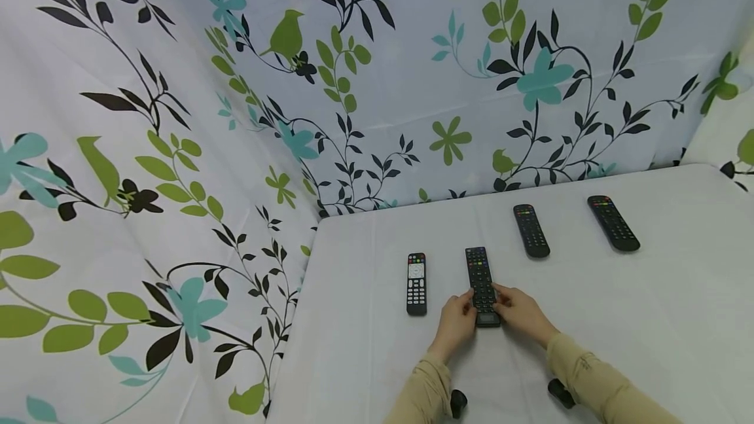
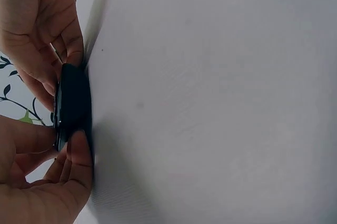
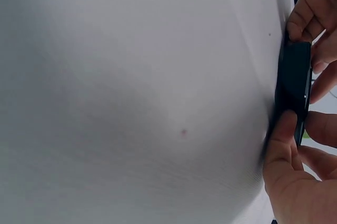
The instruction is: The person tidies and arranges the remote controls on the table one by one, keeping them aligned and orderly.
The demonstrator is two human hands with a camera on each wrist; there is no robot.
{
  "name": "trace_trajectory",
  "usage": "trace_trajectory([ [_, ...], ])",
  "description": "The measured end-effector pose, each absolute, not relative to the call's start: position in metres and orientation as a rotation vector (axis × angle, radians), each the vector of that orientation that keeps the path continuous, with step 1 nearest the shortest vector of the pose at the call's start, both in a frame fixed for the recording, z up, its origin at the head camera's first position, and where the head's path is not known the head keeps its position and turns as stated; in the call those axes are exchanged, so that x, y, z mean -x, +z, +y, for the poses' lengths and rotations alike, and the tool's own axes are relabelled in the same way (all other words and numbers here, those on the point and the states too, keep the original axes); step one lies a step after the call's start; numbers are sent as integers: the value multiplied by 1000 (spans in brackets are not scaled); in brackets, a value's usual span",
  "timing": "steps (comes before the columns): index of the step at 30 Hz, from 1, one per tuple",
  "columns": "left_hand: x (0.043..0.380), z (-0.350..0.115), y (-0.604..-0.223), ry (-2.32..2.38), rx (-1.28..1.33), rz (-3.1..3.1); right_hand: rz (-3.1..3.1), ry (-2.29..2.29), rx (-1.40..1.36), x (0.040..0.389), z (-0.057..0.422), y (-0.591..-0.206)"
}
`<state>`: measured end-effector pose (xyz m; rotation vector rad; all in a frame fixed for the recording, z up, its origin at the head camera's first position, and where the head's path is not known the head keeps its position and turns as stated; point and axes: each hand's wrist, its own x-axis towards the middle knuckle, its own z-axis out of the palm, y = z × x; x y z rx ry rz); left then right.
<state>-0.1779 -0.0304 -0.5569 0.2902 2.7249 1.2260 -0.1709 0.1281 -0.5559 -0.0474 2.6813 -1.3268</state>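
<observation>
Between my two hands is a long black remote control (image 1: 480,277) with rows of small buttons, its far end pointing away from me. My left hand (image 1: 456,323) pinches its left edge near the close end. On the opposite edge, the thumb and fingers of my right hand (image 1: 524,313) grip it at about the same height. Seen end-on in the left wrist view, the remote's dark near end (image 2: 75,93) is right at the white cloth. The right wrist view also shows fingers at both sides of that dark end (image 3: 295,76).
Left of my hands lies a slimmer black remote with white buttons (image 1: 416,300). Two more black remotes, one nearer (image 1: 531,231) and one farther right (image 1: 614,223), lie toward the back. A white cloth covers the table (image 1: 353,345); patterned curtains (image 1: 412,97) hang behind and left.
</observation>
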Motion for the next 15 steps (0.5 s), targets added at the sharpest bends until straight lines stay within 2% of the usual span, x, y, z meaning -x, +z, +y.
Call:
trace_trajectory([
  [15, 198, -30, -552, 1173, -338, 2758, 2669, -1295, 2, 193, 123, -552],
])
